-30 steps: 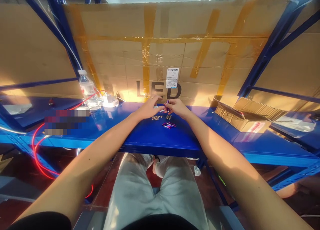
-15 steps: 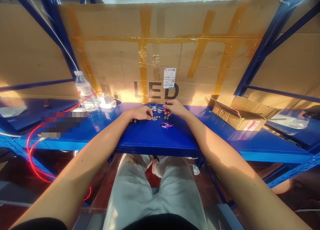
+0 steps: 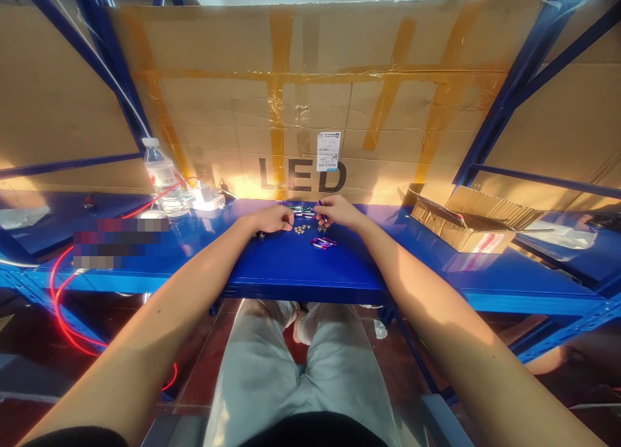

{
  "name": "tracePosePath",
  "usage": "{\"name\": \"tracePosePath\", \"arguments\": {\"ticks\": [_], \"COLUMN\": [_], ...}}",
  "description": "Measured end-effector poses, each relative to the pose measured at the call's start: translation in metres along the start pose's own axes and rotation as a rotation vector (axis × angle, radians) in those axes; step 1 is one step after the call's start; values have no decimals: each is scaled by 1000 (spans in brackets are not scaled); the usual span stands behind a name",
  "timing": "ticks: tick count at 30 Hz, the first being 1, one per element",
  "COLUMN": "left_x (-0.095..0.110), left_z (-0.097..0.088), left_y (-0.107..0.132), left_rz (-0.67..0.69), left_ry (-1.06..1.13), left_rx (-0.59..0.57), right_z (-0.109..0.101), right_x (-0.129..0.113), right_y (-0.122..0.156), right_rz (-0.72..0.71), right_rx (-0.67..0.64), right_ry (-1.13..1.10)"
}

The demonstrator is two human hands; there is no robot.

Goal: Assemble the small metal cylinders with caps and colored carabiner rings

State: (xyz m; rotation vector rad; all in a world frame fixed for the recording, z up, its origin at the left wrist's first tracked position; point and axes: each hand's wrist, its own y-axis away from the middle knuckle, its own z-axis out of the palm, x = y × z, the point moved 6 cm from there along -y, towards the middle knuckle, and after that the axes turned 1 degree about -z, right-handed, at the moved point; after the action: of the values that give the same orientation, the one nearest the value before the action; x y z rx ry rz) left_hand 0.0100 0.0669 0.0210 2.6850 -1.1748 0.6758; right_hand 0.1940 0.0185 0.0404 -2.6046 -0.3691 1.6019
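Observation:
My left hand (image 3: 272,219) rests on the blue shelf (image 3: 301,266), fingers curled and pinched beside a cluster of small silver metal parts (image 3: 301,229). My right hand (image 3: 338,210) is closed on a small purple metallic piece (image 3: 318,204) held just above those parts. A purple and pink carabiner-like clip (image 3: 324,242) lies on the shelf in front of my right hand. More small coloured pieces (image 3: 301,209) lie between my hands, toward the cardboard.
A taped cardboard sheet marked LED (image 3: 310,110) stands behind the shelf. A water bottle (image 3: 162,175), a white charger block (image 3: 208,196) and a red cable (image 3: 72,292) are at the left. An open cardboard box (image 3: 466,224) sits at the right.
My left hand drew back from the right hand and came down onto the shelf beside the silver parts. My right hand stayed in place with the purple piece.

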Motion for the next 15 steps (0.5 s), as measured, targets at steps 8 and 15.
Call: {"name": "tracePosePath", "arguments": {"ticks": [8,15], "left_x": [-4,-6], "left_z": [1,0], "left_y": [-2,-2], "left_rz": [-8,-16], "left_ry": [10,46], "left_rx": [15,7], "right_z": [1,2], "right_x": [0,1], "right_y": [0,0], "right_rz": [-8,-12], "right_rx": [-3,-21], "right_ry": [23,32]}}
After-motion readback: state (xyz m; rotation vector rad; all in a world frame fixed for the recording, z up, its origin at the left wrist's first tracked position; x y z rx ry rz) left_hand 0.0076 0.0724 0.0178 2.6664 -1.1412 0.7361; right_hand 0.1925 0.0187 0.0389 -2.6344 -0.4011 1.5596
